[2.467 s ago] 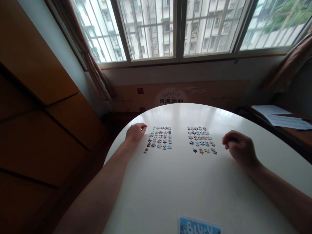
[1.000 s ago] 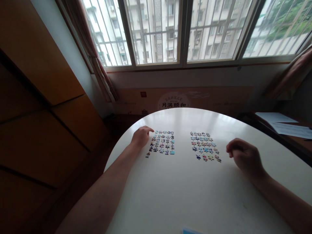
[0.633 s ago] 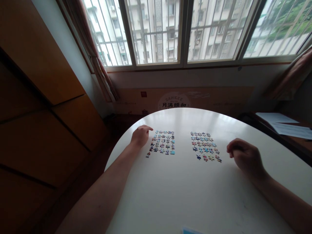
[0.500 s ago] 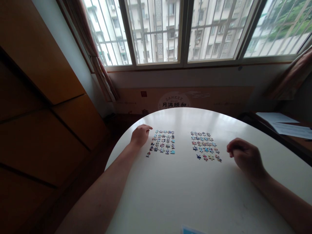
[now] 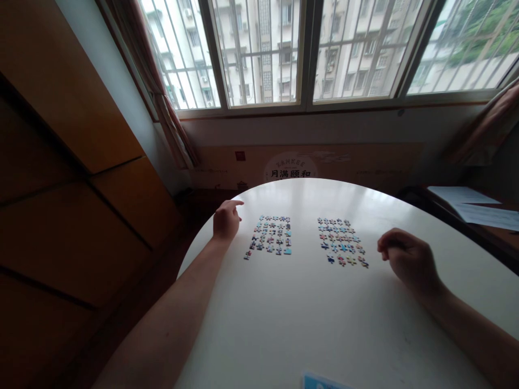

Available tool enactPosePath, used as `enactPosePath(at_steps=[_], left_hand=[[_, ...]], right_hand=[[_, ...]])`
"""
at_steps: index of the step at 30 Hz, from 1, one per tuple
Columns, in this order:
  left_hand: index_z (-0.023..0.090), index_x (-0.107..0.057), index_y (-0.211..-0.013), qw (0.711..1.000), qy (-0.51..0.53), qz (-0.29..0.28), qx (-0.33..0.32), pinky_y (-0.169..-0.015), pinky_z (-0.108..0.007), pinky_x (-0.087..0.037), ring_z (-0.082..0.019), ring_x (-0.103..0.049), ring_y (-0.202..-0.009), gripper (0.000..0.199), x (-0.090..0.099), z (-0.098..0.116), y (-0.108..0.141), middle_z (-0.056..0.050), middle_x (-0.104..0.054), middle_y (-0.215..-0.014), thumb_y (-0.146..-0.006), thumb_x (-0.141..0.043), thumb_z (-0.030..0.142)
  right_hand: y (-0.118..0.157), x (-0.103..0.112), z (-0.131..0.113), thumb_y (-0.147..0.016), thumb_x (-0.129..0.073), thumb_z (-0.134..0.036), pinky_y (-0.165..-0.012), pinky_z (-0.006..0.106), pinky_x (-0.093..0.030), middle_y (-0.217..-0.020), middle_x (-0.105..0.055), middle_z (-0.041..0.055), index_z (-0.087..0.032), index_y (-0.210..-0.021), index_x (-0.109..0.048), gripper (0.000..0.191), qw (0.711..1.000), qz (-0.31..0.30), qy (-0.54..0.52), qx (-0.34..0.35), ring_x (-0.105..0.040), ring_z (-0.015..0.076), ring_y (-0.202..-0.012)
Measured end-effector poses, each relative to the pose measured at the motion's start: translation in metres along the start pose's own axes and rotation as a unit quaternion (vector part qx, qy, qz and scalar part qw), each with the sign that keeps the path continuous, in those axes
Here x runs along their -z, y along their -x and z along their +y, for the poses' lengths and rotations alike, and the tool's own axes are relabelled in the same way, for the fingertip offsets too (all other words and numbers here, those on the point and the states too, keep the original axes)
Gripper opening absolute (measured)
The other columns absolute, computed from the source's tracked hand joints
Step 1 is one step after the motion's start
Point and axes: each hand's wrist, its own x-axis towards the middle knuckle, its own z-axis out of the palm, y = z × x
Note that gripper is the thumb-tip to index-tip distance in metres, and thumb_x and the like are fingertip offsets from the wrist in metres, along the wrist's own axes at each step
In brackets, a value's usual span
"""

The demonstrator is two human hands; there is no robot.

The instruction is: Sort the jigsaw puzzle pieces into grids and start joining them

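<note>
Loose jigsaw pieces lie in two groups of rows on a white round table [image 5: 292, 319]. My left hand [image 5: 227, 220] is just left of the left group of jigsaw pieces [image 5: 272, 235], apart from it. Its index finger is stretched out and the other fingers are bent; nothing shows in it. One jigsaw piece [image 5: 247, 254] sits at that group's near left corner. My right hand [image 5: 409, 259] rests on the table in a loose fist, right of the right group of jigsaw pieces [image 5: 343, 243]. No piece shows in it, and its inner fingers are partly hidden.
A blue flat item [image 5: 324, 382] is cut off at the bottom edge. Papers [image 5: 474, 208] lie on a dark surface beyond the table's right side. A wooden cabinet [image 5: 73, 135] stands at left, and barred windows [image 5: 259, 54] are behind the table.
My left hand has drawn back to the left and slightly away from the left group of pieces. My right hand and both groups look unchanged.
</note>
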Motion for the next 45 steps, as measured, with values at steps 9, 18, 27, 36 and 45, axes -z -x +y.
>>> enactPosePath(at_steps=[9, 18, 27, 36, 45], left_hand=[[0.013, -0.073, -0.096, 0.997, 0.078, 0.018, -0.018, -0.066, -0.022, -0.060, -0.012, -0.070, -0.075, 0.047, -0.005, -0.007, -0.002, -0.008, -0.065, -0.117, -0.080, -0.031, -0.004], [0.018, -0.074, -0.094, 0.997, -0.031, -0.050, -0.042, -0.103, -0.036, -0.052, -0.021, -0.066, -0.106, 0.052, -0.010, -0.013, -0.002, -0.006, -0.070, -0.112, -0.069, -0.038, -0.008], [0.019, -0.074, -0.099, 0.997, -0.035, -0.060, -0.032, -0.100, -0.035, -0.052, -0.022, -0.066, -0.106, 0.045, -0.009, -0.013, -0.002, -0.005, -0.072, -0.111, -0.077, -0.043, -0.004], [0.016, -0.072, -0.097, 0.998, 0.059, 0.019, -0.025, -0.055, -0.024, -0.053, -0.008, -0.060, -0.050, 0.029, 0.000, 0.003, 0.000, -0.006, -0.068, -0.115, -0.091, -0.044, 0.012], [0.014, -0.072, -0.088, 0.996, 0.087, 0.026, -0.010, -0.049, -0.018, -0.054, -0.008, -0.065, -0.058, 0.036, 0.001, 0.002, 0.001, -0.007, -0.066, -0.120, -0.083, -0.038, 0.002]], right_hand=[[0.000, 0.001, -0.003, -0.064, -0.045, -0.016, -0.052, 0.025, -0.041, -0.056, -0.056, -0.0003, -0.019, -0.064, -0.062, 0.017, 1.000, -0.002, 0.009, 0.000, -0.053, 0.0141, -0.053], [0.001, 0.000, -0.002, -0.064, -0.045, -0.017, -0.052, 0.025, -0.041, -0.056, -0.057, 0.0009, -0.019, -0.064, -0.062, 0.017, 1.000, 0.000, 0.007, -0.006, -0.052, 0.0145, -0.053], [0.001, -0.001, -0.003, -0.064, -0.046, -0.016, -0.051, 0.025, -0.040, -0.055, -0.056, 0.0002, -0.019, -0.063, -0.061, 0.015, 1.000, 0.000, 0.004, 0.000, -0.051, 0.0144, -0.053], [0.000, -0.001, 0.000, -0.065, -0.046, -0.015, -0.051, 0.025, -0.040, -0.056, -0.056, -0.0004, -0.020, -0.064, -0.061, 0.016, 1.000, 0.001, -0.004, -0.004, -0.051, 0.0142, -0.053], [0.000, -0.001, 0.000, -0.065, -0.045, -0.015, -0.052, 0.025, -0.040, -0.056, -0.056, -0.0009, -0.020, -0.065, -0.061, 0.017, 1.000, -0.002, -0.002, 0.002, -0.051, 0.0139, -0.053]])
